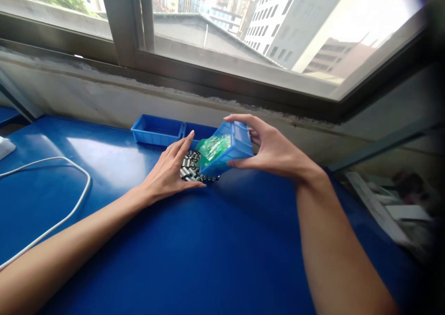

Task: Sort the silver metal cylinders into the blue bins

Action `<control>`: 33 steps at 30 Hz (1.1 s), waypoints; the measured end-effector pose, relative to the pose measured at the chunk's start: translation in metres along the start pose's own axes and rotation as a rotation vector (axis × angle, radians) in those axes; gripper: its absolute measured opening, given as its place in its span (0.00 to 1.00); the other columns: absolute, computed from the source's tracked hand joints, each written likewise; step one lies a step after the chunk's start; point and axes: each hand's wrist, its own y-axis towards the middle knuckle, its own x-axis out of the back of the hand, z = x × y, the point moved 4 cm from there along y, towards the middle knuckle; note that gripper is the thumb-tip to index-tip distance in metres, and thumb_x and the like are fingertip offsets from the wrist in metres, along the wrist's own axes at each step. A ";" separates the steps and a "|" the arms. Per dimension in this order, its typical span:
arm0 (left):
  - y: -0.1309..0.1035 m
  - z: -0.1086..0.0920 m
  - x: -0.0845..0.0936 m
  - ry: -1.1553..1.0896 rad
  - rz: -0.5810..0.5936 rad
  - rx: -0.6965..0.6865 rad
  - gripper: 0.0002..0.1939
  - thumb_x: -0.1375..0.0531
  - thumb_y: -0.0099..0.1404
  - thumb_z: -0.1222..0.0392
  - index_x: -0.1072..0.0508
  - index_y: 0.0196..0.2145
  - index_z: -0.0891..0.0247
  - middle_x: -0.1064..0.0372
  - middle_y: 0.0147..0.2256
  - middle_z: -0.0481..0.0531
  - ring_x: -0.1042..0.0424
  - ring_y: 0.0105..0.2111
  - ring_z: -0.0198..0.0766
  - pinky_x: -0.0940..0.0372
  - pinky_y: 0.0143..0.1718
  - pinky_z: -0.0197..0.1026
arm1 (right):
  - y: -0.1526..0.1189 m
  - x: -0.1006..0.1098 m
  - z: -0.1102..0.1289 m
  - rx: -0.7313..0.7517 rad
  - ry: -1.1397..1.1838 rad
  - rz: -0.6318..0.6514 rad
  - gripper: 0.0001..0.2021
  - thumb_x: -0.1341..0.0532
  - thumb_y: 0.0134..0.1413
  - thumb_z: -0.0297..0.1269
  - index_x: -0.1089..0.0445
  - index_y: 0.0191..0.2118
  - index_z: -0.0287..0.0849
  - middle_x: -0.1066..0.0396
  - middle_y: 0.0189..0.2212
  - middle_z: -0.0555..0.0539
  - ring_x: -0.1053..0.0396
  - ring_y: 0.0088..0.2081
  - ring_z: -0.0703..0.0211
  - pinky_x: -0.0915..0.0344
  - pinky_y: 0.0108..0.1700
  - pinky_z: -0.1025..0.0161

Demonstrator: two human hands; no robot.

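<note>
Right hand (274, 150) grips tilted bin (227, 150); left hand (170, 171) flat beside metal parts (190, 169)

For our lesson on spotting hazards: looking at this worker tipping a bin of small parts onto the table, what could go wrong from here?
1. The right hand holds the blue bin steeply tilted; the green bag inside may slide out onto the parts.
2. The small metal parts lie loose on the smooth table; only the left hand fences them, so some could roll away.
3. The white cable lies close by and could snag the left arm.
</note>
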 end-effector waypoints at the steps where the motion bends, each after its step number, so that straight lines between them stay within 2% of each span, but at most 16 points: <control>1: 0.000 0.000 0.002 -0.004 -0.019 -0.003 0.69 0.31 0.52 0.31 0.71 0.75 0.50 0.56 0.72 0.65 0.49 0.70 0.62 0.45 0.67 0.64 | 0.006 -0.003 0.005 0.020 -0.021 0.009 0.41 0.21 0.36 0.42 0.31 0.60 0.50 0.30 0.58 0.46 0.29 0.56 0.40 0.28 0.58 0.45; 5: -0.001 -0.003 0.007 0.023 -0.084 -0.026 0.64 0.29 0.53 0.34 0.63 0.74 0.47 0.58 0.73 0.64 0.53 0.71 0.64 0.49 0.68 0.67 | 0.024 -0.015 0.023 0.102 -0.090 0.051 0.40 0.23 0.38 0.42 0.32 0.61 0.49 0.32 0.58 0.47 0.33 0.60 0.39 0.34 0.63 0.40; 11: -0.002 0.000 0.003 0.087 -0.060 0.003 0.46 0.33 0.62 0.40 0.47 0.71 0.48 0.51 0.70 0.61 0.48 0.69 0.61 0.46 0.66 0.65 | 0.026 -0.017 0.038 0.227 -0.178 0.080 0.38 0.25 0.43 0.37 0.34 0.62 0.43 0.34 0.60 0.46 0.36 0.63 0.42 0.39 0.68 0.43; 17: 0.002 -0.006 -0.001 0.154 0.004 -0.044 0.40 0.36 0.65 0.39 0.40 0.69 0.53 0.45 0.68 0.62 0.50 0.69 0.62 0.50 0.67 0.67 | 0.012 0.001 0.025 0.185 -0.225 0.049 0.36 0.26 0.46 0.42 0.31 0.62 0.46 0.36 0.61 0.46 0.38 0.65 0.45 0.35 0.64 0.48; 21: 0.006 -0.016 -0.006 0.195 0.062 -0.085 0.42 0.37 0.65 0.36 0.42 0.70 0.56 0.42 0.67 0.63 0.48 0.69 0.63 0.55 0.69 0.68 | 0.002 0.011 0.014 0.140 -0.246 0.050 0.34 0.27 0.47 0.48 0.29 0.61 0.51 0.37 0.62 0.49 0.39 0.65 0.45 0.40 0.67 0.46; 24: 0.009 -0.026 -0.010 0.256 0.065 -0.155 0.38 0.37 0.65 0.38 0.38 0.68 0.54 0.43 0.68 0.61 0.53 0.71 0.65 0.63 0.69 0.72 | -0.004 0.015 0.011 0.149 -0.219 0.034 0.31 0.28 0.45 0.55 0.26 0.57 0.55 0.35 0.59 0.52 0.38 0.65 0.43 0.42 0.67 0.43; 26: 0.011 -0.032 -0.012 0.271 0.081 -0.203 0.33 0.39 0.68 0.42 0.36 0.66 0.55 0.43 0.68 0.60 0.54 0.71 0.64 0.61 0.70 0.72 | -0.006 0.016 0.010 0.164 -0.194 0.036 0.30 0.27 0.45 0.56 0.24 0.55 0.55 0.34 0.58 0.51 0.36 0.64 0.42 0.41 0.66 0.43; 28: 0.013 -0.039 -0.014 0.273 0.103 -0.242 0.31 0.40 0.69 0.46 0.36 0.66 0.56 0.42 0.67 0.60 0.53 0.71 0.63 0.57 0.70 0.69 | -0.009 0.017 0.009 0.172 -0.188 0.046 0.29 0.26 0.45 0.52 0.24 0.55 0.54 0.34 0.59 0.49 0.36 0.63 0.42 0.40 0.66 0.43; 33: 0.021 -0.051 -0.017 0.327 0.181 -0.297 0.24 0.43 0.72 0.48 0.28 0.61 0.58 0.35 0.62 0.61 0.44 0.68 0.61 0.48 0.67 0.66 | -0.018 0.030 -0.004 0.099 -0.143 -0.020 0.25 0.28 0.46 0.44 0.24 0.53 0.52 0.34 0.59 0.48 0.38 0.63 0.41 0.37 0.63 0.46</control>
